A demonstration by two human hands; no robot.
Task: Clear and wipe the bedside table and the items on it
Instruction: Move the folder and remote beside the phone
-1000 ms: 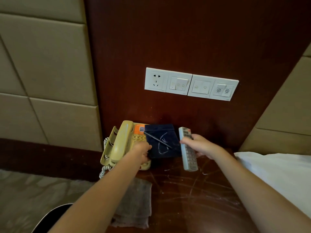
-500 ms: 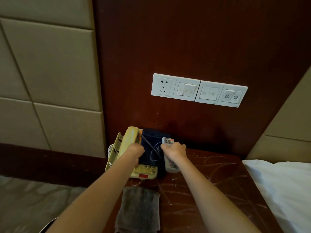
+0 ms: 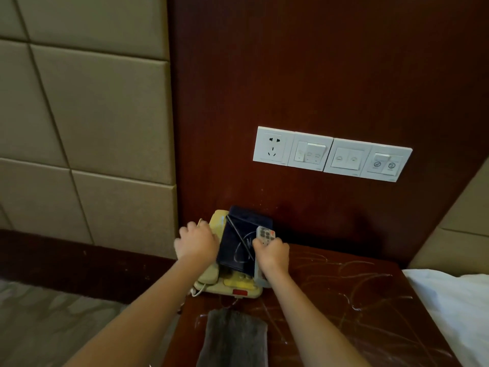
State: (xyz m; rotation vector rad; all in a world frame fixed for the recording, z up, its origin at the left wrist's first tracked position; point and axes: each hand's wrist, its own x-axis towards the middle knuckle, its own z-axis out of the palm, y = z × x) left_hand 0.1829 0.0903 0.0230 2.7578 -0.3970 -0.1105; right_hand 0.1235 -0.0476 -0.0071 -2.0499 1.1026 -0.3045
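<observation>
**Items gathered onto the phone, ready to lift clear**

Low centre of the frame, both hands work at the back left corner of the table (image 3: 344, 287). The left hand (image 3: 197, 243) is curled over the handset side of the phone (image 3: 227, 286), gripping it. The right hand (image 3: 272, 254) is closed around the remote (image 3: 265, 234), whose button end sticks up above the knuckles; its lower end rests against the phone's right edge. A dark pad (image 3: 239, 250) with a pen (image 3: 239, 239) lying across it sits on top of the phone, between the two hands.

The step looks like clearing: the loose items are stacked on the phone so that the whole lot can go off the table as one. The tabletop, right of centre, shows pale streaks and is not yet wiped. The cloth (image 3: 232, 337) lies at the bottom centre, untouched.

The next move calls for a level lift, since pad and pen are only resting there and could slide. The phone's cord (image 3: 198, 291) may limit how far it travels.
</observation>
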